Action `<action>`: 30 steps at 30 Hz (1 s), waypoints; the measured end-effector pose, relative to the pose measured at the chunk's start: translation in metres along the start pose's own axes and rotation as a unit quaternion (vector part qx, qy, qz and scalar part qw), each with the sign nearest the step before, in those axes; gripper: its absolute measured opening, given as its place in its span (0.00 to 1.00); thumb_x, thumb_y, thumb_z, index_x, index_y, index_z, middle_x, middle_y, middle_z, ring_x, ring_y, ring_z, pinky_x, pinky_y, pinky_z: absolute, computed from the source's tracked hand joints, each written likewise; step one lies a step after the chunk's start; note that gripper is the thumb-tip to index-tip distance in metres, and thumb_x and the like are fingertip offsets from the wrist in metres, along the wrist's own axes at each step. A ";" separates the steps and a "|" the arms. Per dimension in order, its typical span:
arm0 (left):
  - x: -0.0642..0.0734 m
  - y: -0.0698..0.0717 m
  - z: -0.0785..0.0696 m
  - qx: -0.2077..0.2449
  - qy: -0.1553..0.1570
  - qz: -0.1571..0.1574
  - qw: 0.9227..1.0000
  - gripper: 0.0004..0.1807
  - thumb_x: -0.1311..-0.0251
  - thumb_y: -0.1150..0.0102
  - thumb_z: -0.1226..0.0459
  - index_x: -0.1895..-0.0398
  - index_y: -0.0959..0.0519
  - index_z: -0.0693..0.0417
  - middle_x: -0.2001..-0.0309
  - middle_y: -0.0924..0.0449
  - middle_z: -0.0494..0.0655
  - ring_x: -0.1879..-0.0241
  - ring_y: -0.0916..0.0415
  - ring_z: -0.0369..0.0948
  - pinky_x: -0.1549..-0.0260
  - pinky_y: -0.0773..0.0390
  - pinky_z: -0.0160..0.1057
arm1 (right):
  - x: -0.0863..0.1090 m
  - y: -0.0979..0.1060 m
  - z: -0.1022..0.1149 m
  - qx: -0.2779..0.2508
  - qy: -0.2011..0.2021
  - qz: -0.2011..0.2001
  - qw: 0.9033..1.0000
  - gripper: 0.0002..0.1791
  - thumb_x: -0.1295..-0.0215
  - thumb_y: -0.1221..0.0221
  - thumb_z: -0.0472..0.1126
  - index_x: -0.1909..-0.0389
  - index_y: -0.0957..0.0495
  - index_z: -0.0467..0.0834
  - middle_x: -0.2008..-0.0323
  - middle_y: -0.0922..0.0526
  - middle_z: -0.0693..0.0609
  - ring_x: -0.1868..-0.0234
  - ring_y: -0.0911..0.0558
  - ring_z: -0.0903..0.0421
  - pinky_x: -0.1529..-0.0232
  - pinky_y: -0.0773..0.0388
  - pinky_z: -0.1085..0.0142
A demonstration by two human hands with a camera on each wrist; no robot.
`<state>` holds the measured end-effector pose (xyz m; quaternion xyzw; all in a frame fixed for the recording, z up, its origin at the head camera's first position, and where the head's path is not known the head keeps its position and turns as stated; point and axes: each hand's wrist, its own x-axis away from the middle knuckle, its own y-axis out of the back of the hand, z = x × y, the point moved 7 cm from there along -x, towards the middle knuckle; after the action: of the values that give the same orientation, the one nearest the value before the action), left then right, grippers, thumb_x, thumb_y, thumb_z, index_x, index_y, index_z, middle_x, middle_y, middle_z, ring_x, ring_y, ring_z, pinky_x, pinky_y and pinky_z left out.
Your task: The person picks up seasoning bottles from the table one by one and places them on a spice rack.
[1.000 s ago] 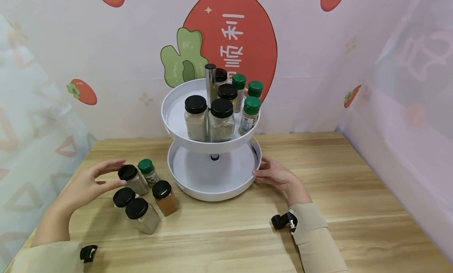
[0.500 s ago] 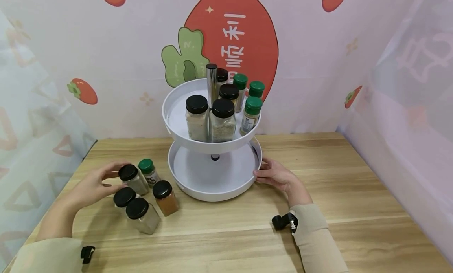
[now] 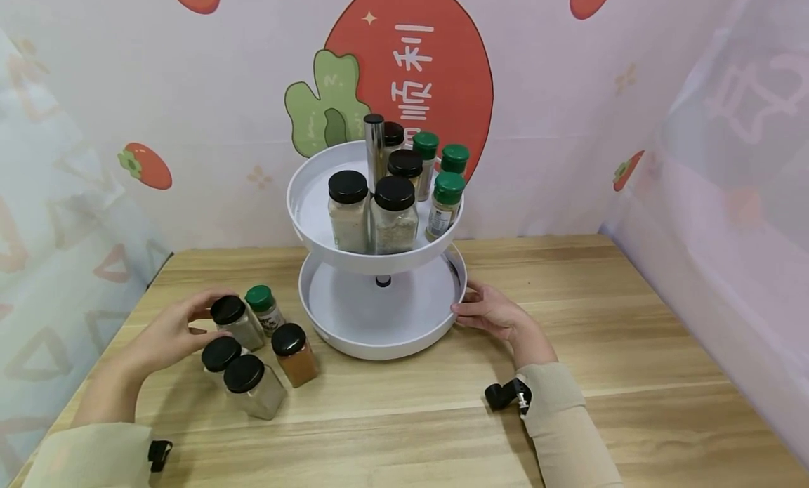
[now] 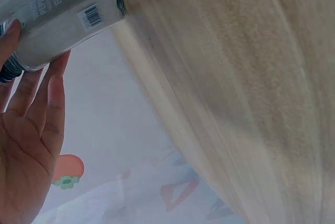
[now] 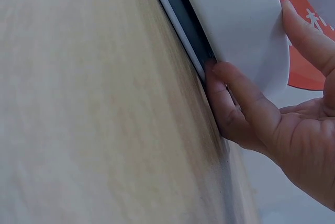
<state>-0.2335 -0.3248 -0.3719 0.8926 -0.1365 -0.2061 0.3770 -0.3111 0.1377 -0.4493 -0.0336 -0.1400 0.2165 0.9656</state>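
At the left, my left hand (image 3: 173, 333) holds a black-lidded glass spice jar (image 3: 248, 328) near its neck. In the left wrist view the thumb lies on one side of this jar (image 4: 68, 22) and the fingers on the other. The jar stands on the table. My right hand (image 3: 493, 312) grips the lower tray's right rim on a white two-tier turntable (image 3: 373, 351). The right wrist view shows the thumb at the rim and the fingers curled beneath. Several black- and green-lidded spice jars stand on the upper tray (image 3: 310, 232); the lower tray is bare.
Close about the held jar stand a green-lidded jar (image 3: 264, 311), a jar of orange-brown spice (image 3: 296, 358) and two more black-lidded jars, one (image 3: 255, 390) in front. A printed cloth (image 3: 221, 109) backs the wooden table (image 3: 411, 432).
My left hand has moved slightly right, and its fingers and thumb have closed around the black-lidded jar. The right hand and the turntable stay in place.
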 end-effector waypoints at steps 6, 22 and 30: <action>0.001 -0.001 0.000 0.004 -0.011 -0.008 1.000 0.32 0.48 0.30 0.75 0.39 0.28 0.61 0.49 0.25 0.19 0.53 0.27 0.16 0.65 0.15 0.28 | -0.002 -0.001 0.000 -0.003 -0.002 0.005 1.000 0.47 0.34 0.45 0.24 0.22 0.63 0.36 0.32 0.39 0.28 0.55 0.20 0.60 0.52 0.17 0.71; 0.003 0.025 -0.010 -0.017 0.007 -0.062 0.998 0.30 0.47 0.30 0.74 0.39 0.27 0.63 0.52 0.25 0.19 0.56 0.26 0.16 0.63 0.21 0.17 | 0.000 0.000 0.002 0.007 0.002 0.008 1.000 0.45 0.32 0.47 0.25 0.22 0.64 0.36 0.30 0.43 0.27 0.53 0.21 0.60 0.51 0.17 0.72; 0.004 0.043 -0.020 -0.024 0.018 -0.085 0.996 0.31 0.47 0.31 0.76 0.38 0.28 0.61 0.52 0.25 0.19 0.55 0.27 0.15 0.66 0.21 0.18 | -0.001 0.000 0.001 0.006 0.002 0.009 1.000 0.45 0.32 0.47 0.25 0.22 0.64 0.36 0.29 0.43 0.26 0.52 0.21 0.59 0.51 0.17 0.72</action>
<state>-0.2245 -0.3430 -0.3285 0.8951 -0.0483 -0.2242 0.3823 -0.3120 0.1374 -0.4486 -0.0297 -0.1363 0.2257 0.9642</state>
